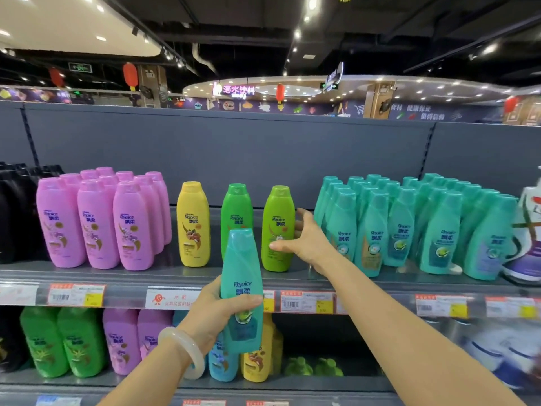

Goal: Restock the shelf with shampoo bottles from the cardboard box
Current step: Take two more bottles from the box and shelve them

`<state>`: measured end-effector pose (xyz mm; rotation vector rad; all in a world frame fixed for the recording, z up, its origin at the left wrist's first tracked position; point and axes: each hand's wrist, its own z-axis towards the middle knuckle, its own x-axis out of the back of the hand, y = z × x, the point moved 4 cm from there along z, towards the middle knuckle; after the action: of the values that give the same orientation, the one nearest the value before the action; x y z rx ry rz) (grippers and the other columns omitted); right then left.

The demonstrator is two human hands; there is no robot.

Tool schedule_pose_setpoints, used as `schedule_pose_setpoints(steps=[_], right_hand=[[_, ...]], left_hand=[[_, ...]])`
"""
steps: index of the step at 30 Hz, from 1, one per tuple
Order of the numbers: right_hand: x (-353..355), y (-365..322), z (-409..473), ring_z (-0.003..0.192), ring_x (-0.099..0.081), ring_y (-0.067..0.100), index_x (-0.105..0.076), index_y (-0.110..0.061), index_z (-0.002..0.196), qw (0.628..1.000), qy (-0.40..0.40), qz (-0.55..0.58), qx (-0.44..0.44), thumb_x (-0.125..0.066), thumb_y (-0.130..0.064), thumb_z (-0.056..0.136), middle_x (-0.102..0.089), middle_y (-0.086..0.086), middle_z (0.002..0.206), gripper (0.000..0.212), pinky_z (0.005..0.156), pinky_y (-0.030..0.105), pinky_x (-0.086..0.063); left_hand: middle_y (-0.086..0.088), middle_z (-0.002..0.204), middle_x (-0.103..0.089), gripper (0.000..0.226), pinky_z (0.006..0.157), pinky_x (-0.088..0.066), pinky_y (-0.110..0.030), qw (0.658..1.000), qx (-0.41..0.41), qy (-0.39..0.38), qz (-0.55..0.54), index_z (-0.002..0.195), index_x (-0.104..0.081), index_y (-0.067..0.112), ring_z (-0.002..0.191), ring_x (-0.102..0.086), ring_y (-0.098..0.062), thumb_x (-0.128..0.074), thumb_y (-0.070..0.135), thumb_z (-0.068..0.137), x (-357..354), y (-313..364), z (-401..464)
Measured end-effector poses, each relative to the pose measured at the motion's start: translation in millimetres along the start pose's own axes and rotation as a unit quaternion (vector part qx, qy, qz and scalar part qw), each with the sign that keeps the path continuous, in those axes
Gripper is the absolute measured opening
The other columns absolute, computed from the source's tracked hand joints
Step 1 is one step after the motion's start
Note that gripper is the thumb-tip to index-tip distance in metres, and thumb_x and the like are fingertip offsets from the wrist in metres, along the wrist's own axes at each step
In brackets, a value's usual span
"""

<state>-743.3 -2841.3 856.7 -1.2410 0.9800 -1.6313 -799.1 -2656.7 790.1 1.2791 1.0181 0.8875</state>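
My left hand (215,313) grips a teal shampoo bottle (242,285) upright in front of the shelf edge (205,281). My right hand (304,237) reaches onto the upper shelf and grips the lime-green bottle (278,224), thumb on its front and fingers behind it. Left of that bottle stand a darker green bottle (236,209) and a yellow bottle (193,224). A block of several teal bottles (409,224) fills the shelf to the right of my right hand. The cardboard box is out of view.
Several pink bottles (99,224) stand at the left of the upper shelf, with black bottles (14,212) beyond them. A white bottle (530,230) stands at the far right. The lower shelf holds green, pink, blue and yellow bottles (82,341). Price tags (307,301) line the shelf rail.
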Motion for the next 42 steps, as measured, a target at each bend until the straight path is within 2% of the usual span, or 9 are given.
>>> schedule_pose_setpoints(steps=[5,9,12,16,19,25,32,37,42], right_hand=[[13,-8,-35,0.137,-0.033,0.023,-0.019,-0.013,0.146,0.997,0.048,-0.062,0.006,-0.077,-0.017,0.074,-0.031,0.011,0.150,0.093,0.113,0.042,-0.032],[27,-8,-68,0.116,-0.051,0.015,-0.044,-0.012,0.132,0.999,0.035,-0.039,-0.009,-0.066,-0.026,0.085,-0.051,0.006,0.129,0.054,0.096,0.027,-0.043],[33,8,-87,0.110,-0.058,0.018,-0.058,-0.015,0.112,0.999,0.001,-0.029,-0.031,-0.057,-0.034,0.090,-0.062,0.001,0.113,0.029,0.100,0.036,-0.047],[54,32,-112,0.108,-0.062,0.019,-0.060,-0.018,0.101,0.995,0.043,0.016,-0.083,-0.052,-0.038,0.093,-0.066,0.003,0.114,0.023,0.096,0.039,-0.051],[82,45,-135,0.100,-0.062,0.013,-0.061,-0.017,0.098,0.991,0.088,0.015,-0.103,-0.049,-0.037,0.094,-0.066,0.001,0.108,0.024,0.097,0.037,-0.051],[151,62,-176,0.104,-0.062,0.014,-0.060,-0.015,0.104,0.980,0.156,-0.019,-0.124,-0.047,-0.041,0.094,-0.066,0.002,0.109,0.031,0.087,0.027,-0.052],[228,92,-179,0.094,-0.065,0.011,-0.060,-0.015,0.098,0.979,0.169,0.025,-0.109,-0.049,-0.037,0.093,-0.067,0.001,0.100,0.025,0.084,0.025,-0.054],[282,112,-159,0.089,-0.066,0.009,-0.061,-0.020,0.092,0.987,0.128,0.016,-0.097,-0.050,-0.034,0.093,-0.067,-0.001,0.098,0.018,0.076,0.022,-0.052],[317,126,-136,0.089,-0.067,0.014,-0.062,-0.015,0.095,0.991,0.093,0.038,-0.092,-0.052,-0.032,0.093,-0.068,0.005,0.101,0.019,0.085,0.032,-0.055]], left_hand=[[-0.010,0.078,-0.074,0.066,0.065,-0.055,-0.039,0.999,-0.015,-0.034,-0.019,0.095,-0.064,0.009,0.066,-0.069,-0.024,-0.081,0.027,0.034,-23,4,8],[-0.010,0.079,-0.074,0.066,0.070,-0.055,-0.042,0.997,-0.024,-0.066,-0.021,0.094,-0.064,0.010,0.071,-0.069,-0.026,-0.081,0.028,0.033,-46,5,15],[-0.012,0.086,-0.075,0.068,0.074,-0.056,-0.044,0.994,-0.021,-0.100,-0.024,0.097,-0.064,0.010,0.077,-0.069,-0.029,-0.081,0.028,0.033,-68,3,17],[-0.008,0.083,-0.075,0.062,0.063,-0.055,-0.034,0.987,-0.017,-0.157,-0.024,0.099,-0.064,0.010,0.071,-0.070,-0.022,-0.081,0.020,0.040,-104,-1,16],[-0.007,0.084,-0.075,0.055,0.065,-0.055,-0.034,0.981,-0.012,-0.193,-0.025,0.101,-0.064,0.012,0.073,-0.071,-0.021,-0.080,0.015,0.048,-133,-6,15],[-0.011,0.088,-0.073,0.042,0.077,-0.057,-0.039,0.972,0.002,-0.233,-0.015,0.100,-0.064,0.009,0.080,-0.068,-0.026,-0.078,0.009,0.061,-191,-2,18],[-0.004,0.083,-0.073,0.023,0.076,-0.057,-0.037,0.979,-0.008,-0.200,-0.031,0.097,-0.065,0.014,0.077,-0.068,-0.022,-0.066,0.000,0.079,-258,12,48],[-0.002,0.080,-0.074,0.022,0.062,-0.054,-0.032,0.992,-0.025,-0.118,-0.048,0.092,-0.066,0.016,0.070,-0.070,-0.018,-0.069,0.002,0.076,-296,16,79],[-0.004,0.087,-0.073,0.024,0.068,-0.054,-0.035,0.996,-0.061,-0.048,-0.040,0.092,-0.064,0.015,0.080,-0.069,-0.021,-0.069,-0.001,0.075,-316,32,104]])
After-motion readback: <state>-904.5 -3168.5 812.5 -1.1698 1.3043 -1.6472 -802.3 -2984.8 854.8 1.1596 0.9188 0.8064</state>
